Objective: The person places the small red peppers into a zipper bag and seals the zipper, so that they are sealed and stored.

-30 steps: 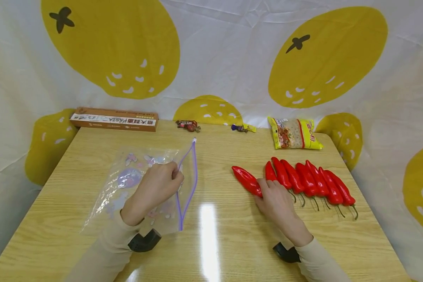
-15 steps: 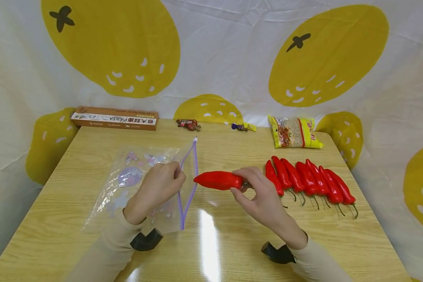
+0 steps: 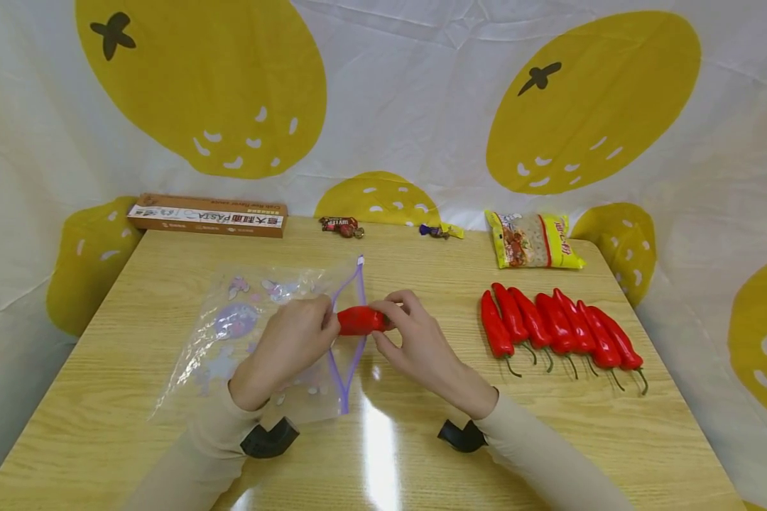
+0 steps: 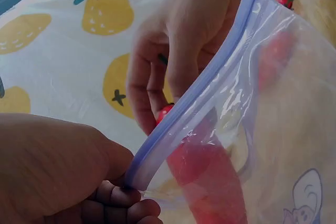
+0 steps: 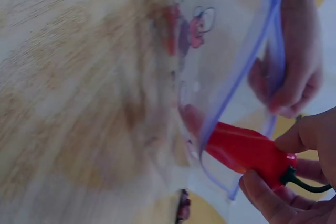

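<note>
A clear zip bag (image 3: 235, 323) with purple edging and cartoon prints lies flat at the left of the table, its mouth facing right. My left hand (image 3: 287, 344) pinches the upper edge of that mouth between thumb and curled fingers; the purple zip strip (image 4: 191, 95) runs up from this pinch in the left wrist view. With thumb and fingertips, my right hand (image 3: 425, 351) holds a red pepper (image 3: 356, 321) by its stem end. The pepper's tip is inside the bag, showing through the plastic, while the green stem (image 5: 304, 184) stays outside.
Several red peppers (image 3: 556, 323) lie in a slanted row at the right, stems toward me. Along the back edge are a brown pasta box (image 3: 207, 215), dark red wrapped candy (image 3: 341, 226), small purple and yellow candies (image 3: 441, 231) and a yellow food packet (image 3: 535, 241).
My right hand lifted the pepper from beside the row, carried it left and slid its tip into the bag mouth. My left hand kept its pinch on the bag, shifting slightly right.
</note>
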`<state>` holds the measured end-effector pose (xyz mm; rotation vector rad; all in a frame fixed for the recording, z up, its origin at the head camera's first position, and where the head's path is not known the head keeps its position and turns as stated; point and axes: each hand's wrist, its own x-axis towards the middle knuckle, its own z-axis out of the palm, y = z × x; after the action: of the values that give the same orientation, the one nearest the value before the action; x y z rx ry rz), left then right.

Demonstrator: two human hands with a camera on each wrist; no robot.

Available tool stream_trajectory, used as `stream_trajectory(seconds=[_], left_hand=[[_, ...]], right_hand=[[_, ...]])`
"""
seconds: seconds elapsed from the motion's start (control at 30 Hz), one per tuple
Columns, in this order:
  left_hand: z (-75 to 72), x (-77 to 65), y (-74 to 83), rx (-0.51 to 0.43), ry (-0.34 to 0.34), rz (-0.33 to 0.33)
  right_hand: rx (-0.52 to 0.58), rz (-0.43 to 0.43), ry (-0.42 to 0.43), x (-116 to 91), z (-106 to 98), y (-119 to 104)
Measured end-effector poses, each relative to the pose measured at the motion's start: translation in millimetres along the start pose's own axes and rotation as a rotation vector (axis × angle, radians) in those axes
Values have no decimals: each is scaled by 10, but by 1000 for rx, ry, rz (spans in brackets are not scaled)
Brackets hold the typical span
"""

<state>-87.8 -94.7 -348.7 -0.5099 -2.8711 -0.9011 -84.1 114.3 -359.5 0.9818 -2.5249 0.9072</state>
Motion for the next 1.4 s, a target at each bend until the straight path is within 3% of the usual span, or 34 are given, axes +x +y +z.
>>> stream_trajectory(seconds=[0.1,0.23,0.37,0.5,0.63,0.73,0.97,1.13,1.27,1.4], left_hand=[[9,0,17,9,-1,3],[10,-9,29,27,3,29],[6,-32,41,41,11,62],[7,-50,51,38,33,94],[12,-55,61,34,47,99],[15,-53,76,33,40,87],[17,-52,112,49,47,88],[24,-56,132,58,60,112],[26,-54,134,59,55,114],[29,-53,138,61,37,104]], right_hand=[[1,56,-16,23,112,66],[-115,70,-40,85,247,110],[-232,-20,-44,168,379,117],[-248,-120,-33,252,499,122],[-246,-143,-38,324,593,137],[-269,-110,-62,372,644,140],[-440,76,-183,458,752,145],[-491,121,-200,481,819,168],[-491,101,-138,452,937,272],[-480,2,0,342,1424,780]])
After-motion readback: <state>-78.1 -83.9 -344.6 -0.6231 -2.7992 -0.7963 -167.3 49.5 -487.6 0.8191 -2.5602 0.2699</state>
